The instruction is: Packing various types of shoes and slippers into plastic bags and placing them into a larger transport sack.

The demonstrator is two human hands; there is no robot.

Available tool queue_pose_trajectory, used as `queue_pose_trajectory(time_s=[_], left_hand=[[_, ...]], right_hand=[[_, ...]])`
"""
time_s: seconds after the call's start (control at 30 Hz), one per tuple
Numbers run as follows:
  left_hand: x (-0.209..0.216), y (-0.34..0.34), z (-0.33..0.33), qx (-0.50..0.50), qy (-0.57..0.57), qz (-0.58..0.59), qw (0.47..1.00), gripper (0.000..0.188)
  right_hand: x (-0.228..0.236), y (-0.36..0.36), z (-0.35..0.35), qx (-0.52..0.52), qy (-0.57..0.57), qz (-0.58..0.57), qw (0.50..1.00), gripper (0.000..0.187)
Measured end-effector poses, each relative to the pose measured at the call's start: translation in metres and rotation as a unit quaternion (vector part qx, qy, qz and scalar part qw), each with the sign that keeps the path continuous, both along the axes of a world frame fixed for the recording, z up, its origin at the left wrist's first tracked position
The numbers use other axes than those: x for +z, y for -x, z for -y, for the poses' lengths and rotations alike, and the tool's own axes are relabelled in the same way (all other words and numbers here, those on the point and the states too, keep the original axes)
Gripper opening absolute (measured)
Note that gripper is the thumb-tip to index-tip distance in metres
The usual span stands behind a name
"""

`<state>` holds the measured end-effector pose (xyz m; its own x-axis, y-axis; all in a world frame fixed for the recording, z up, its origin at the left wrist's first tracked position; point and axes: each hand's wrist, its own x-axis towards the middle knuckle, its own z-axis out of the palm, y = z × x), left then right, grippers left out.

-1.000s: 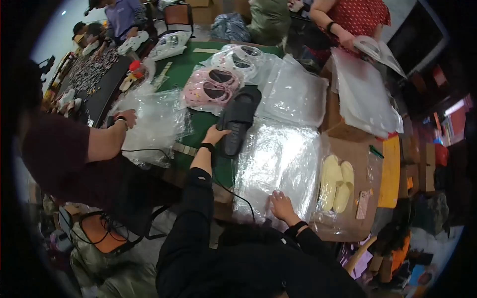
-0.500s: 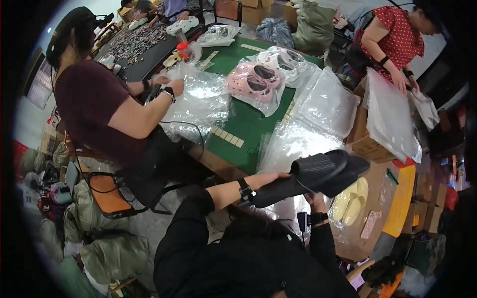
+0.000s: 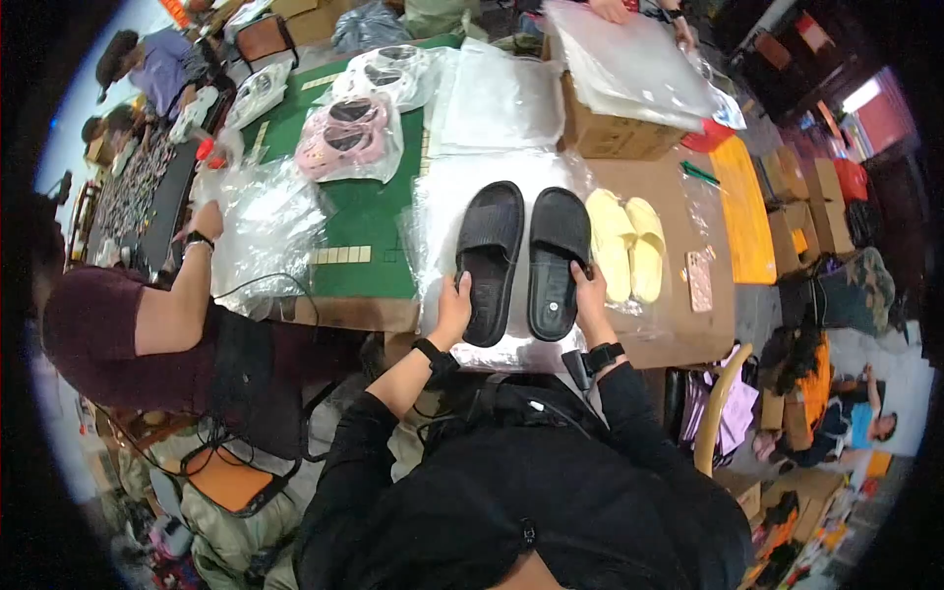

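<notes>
Both black slippers now lie flat, side by side, soles down on the clear bag [image 3: 511,197] on the worktop [image 3: 678,324]; half a second ago they were held up in the air. Left hand [image 3: 454,307] rests on the left slipper [image 3: 489,258], right hand [image 3: 591,297] on the right slipper [image 3: 557,258], fingers loose, not clenched. Yellow slippers [image 3: 626,244] just right; pink pair [image 3: 344,138] bagged farther left.

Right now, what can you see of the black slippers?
The black slippers are a matte, rubbery-looking pair of slides with broad ribbed straps, lying side by side, soles down, on a clear plastic bag at the table's near edge. The left hand and right hand touch their heels. Pale yellow slippers lie alongside.
</notes>
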<state>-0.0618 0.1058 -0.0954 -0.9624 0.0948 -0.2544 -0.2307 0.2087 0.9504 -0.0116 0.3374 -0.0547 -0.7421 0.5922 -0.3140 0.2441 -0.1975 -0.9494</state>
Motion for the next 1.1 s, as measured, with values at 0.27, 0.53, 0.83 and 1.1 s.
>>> queue_pose_trajectory(time_s=[0.27,0.53,0.83,1.1], left_hand=[[-0.025,-0.023,0.022,-0.350,0.336,-0.171,0.858,0.042],[-0.006,-0.068,0.030,-0.495,0.426,-0.375,0.657,0.039],[-0.001,-0.066,0.017,-0.460,0.434,-0.366,0.683,0.043],[-0.026,-0.048,0.028,-0.445,0.321,-0.367,0.751,0.044]], right_hand=[[-0.023,-0.019,0.024,0.098,-0.384,0.060,0.916,0.051],[-0.062,0.030,0.054,0.262,-0.431,0.148,0.850,0.046],[0.007,-0.023,-0.048,0.245,0.022,-0.022,0.969,0.028],[0.056,-0.124,-0.081,0.467,0.239,0.103,0.845,0.032]])
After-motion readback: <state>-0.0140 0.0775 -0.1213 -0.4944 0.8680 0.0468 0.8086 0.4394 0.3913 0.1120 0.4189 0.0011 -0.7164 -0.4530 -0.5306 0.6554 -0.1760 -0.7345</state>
